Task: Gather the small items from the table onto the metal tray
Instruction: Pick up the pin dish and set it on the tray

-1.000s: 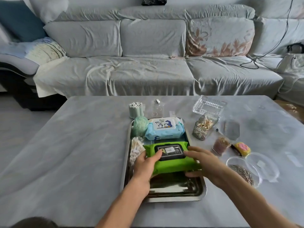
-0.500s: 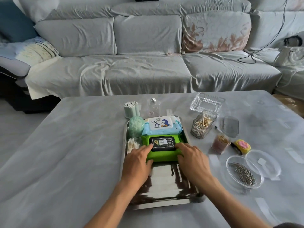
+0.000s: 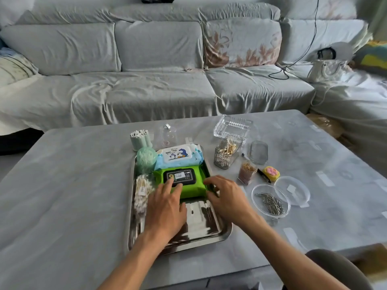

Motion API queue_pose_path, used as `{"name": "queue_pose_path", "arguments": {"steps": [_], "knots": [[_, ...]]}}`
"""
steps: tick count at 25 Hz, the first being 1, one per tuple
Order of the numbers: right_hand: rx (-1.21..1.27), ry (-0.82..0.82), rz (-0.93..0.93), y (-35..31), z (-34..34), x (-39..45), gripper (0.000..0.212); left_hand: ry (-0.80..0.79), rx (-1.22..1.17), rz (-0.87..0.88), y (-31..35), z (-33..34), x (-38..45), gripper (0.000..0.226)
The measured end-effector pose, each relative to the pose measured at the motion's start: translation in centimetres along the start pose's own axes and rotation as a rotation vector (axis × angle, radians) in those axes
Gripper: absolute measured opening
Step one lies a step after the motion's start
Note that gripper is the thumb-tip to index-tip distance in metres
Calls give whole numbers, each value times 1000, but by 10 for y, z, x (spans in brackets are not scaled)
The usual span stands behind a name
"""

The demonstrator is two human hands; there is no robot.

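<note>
The metal tray point(image 3: 209, 231) lies on the grey table. Inside it sit a blue penguin wipes pack point(image 3: 180, 156), a green wipes pack point(image 3: 193, 186) in front of it, a round green swab tub point(image 3: 145, 159) and a bag of cotton swabs point(image 3: 141, 190) along the left side. My left hand point(image 3: 165, 208) rests flat with its fingertips on the green pack's near left edge. My right hand point(image 3: 227, 196) touches the pack's right edge with loosely bent fingers. Neither hand grips it.
Right of the tray stand a clear box of swabs point(image 3: 226, 152), a toothpick jar point(image 3: 247, 172), a yellow flower item point(image 3: 271, 173), a dish of paper clips point(image 3: 271, 203) with its lid point(image 3: 293, 190), a clear lid point(image 3: 259, 152) and a glass tray point(image 3: 233, 127). A swab cup point(image 3: 140, 140) and small bottle point(image 3: 168, 135) stand behind.
The green pack was set down in the tray behind the blue pack's front edge and let go. Both hands have eased back toward me, fingertips still on it.
</note>
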State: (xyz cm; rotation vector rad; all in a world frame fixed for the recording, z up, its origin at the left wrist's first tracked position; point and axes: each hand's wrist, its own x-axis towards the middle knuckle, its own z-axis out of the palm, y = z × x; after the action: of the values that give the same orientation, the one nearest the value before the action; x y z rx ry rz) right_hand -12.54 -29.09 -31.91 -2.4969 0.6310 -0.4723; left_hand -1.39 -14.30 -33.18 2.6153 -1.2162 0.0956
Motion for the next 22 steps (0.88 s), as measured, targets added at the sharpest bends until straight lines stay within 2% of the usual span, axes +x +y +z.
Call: {"name": "queue_pose_path", "arguments": {"steps": [4, 7, 9, 11, 13, 15, 18, 20, 22], "knots": [[68, 235, 74, 29, -43, -18, 19, 53, -171, 155, 44, 6, -1, 46], [39, 434, 314, 78, -83, -28, 18, 16, -296, 264, 89, 13, 6, 46], [-121, 363, 496, 119, -102, -38, 25, -42, -342, 328, 115, 18, 10, 45], [-249, 95, 616, 150, -108, -52, 32, -108, -324, 428, 133, 24, 15, 43], [-337, -81, 603, 164, -103, -65, 23, -163, -273, 499, 142, 30, 18, 40], [-352, -52, 502, 169, -100, -69, 11, -164, -250, 494, 147, 34, 20, 30], [-355, -55, 415, 169, -96, -69, 8, -133, -238, 472, 144, 36, 18, 17], [-238, 88, 363, 164, -97, -70, 6, -123, -260, 444, 135, 35, 15, 17], [94, 355, 373, 151, -107, -68, 7, -127, -298, 405, 124, 32, 13, 20]]}}
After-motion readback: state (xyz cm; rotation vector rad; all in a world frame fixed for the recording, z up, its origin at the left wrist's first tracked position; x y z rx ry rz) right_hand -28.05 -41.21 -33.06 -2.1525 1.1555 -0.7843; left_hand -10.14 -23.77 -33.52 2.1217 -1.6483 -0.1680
